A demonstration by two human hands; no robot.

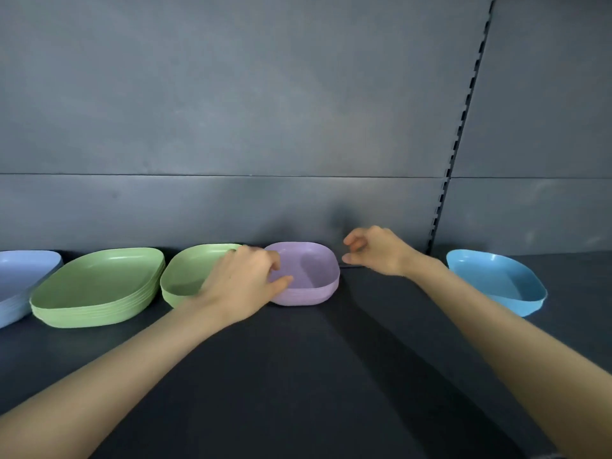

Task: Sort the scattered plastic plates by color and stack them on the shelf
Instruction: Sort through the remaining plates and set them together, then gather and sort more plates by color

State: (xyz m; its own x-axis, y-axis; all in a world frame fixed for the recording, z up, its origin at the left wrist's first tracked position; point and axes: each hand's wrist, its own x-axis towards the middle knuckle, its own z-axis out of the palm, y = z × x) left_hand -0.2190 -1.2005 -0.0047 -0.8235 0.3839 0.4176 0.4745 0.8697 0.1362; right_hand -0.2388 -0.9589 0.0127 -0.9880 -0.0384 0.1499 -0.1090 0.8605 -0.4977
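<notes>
A stack of purple plates (pixel 313 276) sits at the back of the dark shelf (pixel 298 376). My left hand (pixel 241 286) lies at its left rim, with the thumb touching the near wall and the fingers curled at the edge. Just right of the stack, my right hand (pixel 374 251) hovers with loosely curled fingers that hold nothing. To the left are a small green stack (pixel 185 276), partly hidden by my left hand, a larger green stack (pixel 99 286) and a pale blue stack (pixel 20 279). A bright blue stack (pixel 496 279) stands at the right.
The grey back panel (pixel 231 127) rises right behind the plates. A slotted upright (pixel 463 127) runs down it between the purple and bright blue stacks. The front of the shelf is bare dark surface under my forearms.
</notes>
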